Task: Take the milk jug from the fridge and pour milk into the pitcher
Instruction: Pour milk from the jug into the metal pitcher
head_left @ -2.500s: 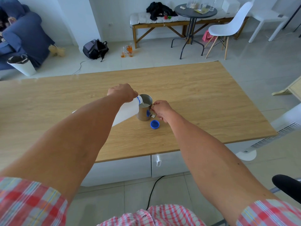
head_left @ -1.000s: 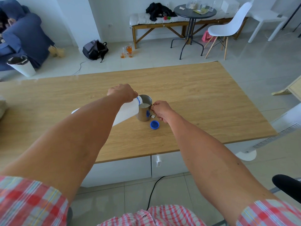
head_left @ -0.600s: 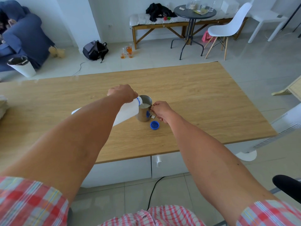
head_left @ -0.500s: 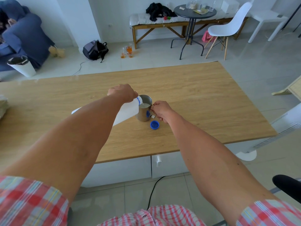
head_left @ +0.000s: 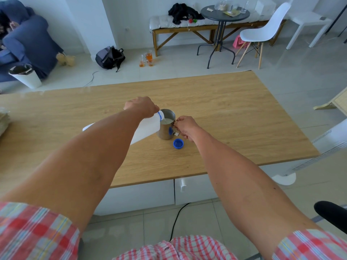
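Note:
A white plastic milk jug [head_left: 146,128] with a blue neck ring is tipped steeply to the right, its mouth over the rim of a steel pitcher [head_left: 166,131]. My left hand [head_left: 141,106] grips the jug near its neck from above. White milk shows inside the pitcher. My right hand [head_left: 185,127] is closed on the pitcher's handle at its right side. The jug's blue cap [head_left: 178,143] lies on the wooden table [head_left: 234,117] just in front of the pitcher. My forearm hides most of the jug's body.
A stack of pale cloth [head_left: 3,119] lies at the table's left edge. Beyond the table stand a white bin [head_left: 26,76], a backpack [head_left: 109,57], glasses on the floor [head_left: 147,60], a round table [head_left: 224,15] and a white chair [head_left: 262,32]. A white fan [head_left: 326,143] stands at right.
The jug stays tilted over the pitcher and both hands hold their places. Only the head view shifts slightly.

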Action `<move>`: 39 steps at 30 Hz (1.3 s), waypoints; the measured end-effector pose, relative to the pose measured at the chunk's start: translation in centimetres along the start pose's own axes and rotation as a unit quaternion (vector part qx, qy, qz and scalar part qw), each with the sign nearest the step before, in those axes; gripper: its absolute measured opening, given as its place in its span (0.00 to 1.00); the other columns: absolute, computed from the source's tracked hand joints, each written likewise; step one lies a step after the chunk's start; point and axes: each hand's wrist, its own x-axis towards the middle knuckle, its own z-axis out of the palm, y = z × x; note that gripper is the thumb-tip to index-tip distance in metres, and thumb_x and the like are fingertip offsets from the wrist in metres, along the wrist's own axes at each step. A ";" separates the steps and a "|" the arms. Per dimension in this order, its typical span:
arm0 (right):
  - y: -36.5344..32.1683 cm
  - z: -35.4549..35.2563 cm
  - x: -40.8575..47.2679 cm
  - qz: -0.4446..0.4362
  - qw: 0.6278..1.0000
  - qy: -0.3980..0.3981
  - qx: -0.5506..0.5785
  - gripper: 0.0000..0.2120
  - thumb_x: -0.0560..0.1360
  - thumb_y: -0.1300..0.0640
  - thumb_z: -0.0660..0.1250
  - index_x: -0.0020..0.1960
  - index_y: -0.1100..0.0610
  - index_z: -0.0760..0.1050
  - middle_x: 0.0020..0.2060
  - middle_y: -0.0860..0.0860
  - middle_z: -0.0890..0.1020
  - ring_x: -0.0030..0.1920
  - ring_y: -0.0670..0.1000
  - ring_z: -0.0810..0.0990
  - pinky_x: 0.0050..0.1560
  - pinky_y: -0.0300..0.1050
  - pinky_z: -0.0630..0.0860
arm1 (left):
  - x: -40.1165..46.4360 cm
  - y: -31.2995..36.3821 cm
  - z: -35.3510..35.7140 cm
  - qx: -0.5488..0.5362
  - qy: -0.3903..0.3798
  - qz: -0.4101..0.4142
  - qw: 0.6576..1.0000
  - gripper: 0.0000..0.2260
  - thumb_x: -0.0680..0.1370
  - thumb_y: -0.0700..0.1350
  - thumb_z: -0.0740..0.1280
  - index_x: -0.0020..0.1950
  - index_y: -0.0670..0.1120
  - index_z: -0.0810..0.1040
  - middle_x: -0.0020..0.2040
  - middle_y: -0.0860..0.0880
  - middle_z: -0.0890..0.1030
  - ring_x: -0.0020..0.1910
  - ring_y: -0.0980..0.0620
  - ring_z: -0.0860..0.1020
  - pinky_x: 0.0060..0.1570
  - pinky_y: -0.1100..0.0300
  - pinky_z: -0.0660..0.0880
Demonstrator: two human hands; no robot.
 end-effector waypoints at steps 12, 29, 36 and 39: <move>0.1 0.1 0.3 0.003 1.000 0.001 -0.004 0.09 0.81 0.62 0.62 0.45 0.53 0.76 0.40 0.55 0.75 0.28 0.49 0.63 0.26 0.39 0.57 | 0.1 0.0 0.0 0.005 -0.002 0.002 1.000 0.14 0.82 0.55 0.59 0.54 0.45 0.77 0.42 0.47 0.76 0.46 0.44 0.78 0.43 0.53 0.69; 0.0 0.0 0.0 0.003 1.000 0.000 0.002 0.07 0.82 0.62 0.62 0.47 0.54 0.76 0.41 0.55 0.75 0.28 0.49 0.63 0.24 0.38 0.58 | 0.2 0.1 0.0 0.012 -0.002 0.001 1.000 0.15 0.82 0.56 0.59 0.53 0.46 0.77 0.42 0.47 0.77 0.43 0.45 0.77 0.42 0.53 0.68; 0.0 0.0 0.0 0.003 1.000 -0.001 -0.002 0.08 0.82 0.62 0.62 0.47 0.55 0.77 0.41 0.55 0.76 0.28 0.49 0.64 0.24 0.38 0.58 | 0.2 0.1 0.0 0.016 -0.001 0.002 1.000 0.15 0.82 0.56 0.59 0.54 0.46 0.77 0.43 0.47 0.77 0.46 0.44 0.78 0.43 0.53 0.69; 0.0 0.0 0.0 0.001 1.000 -0.002 -0.004 0.08 0.82 0.62 0.62 0.47 0.55 0.77 0.41 0.55 0.75 0.28 0.49 0.64 0.24 0.39 0.58 | 0.2 0.1 0.0 0.014 -0.002 0.002 1.000 0.15 0.82 0.56 0.59 0.53 0.46 0.77 0.42 0.47 0.77 0.45 0.44 0.78 0.43 0.53 0.69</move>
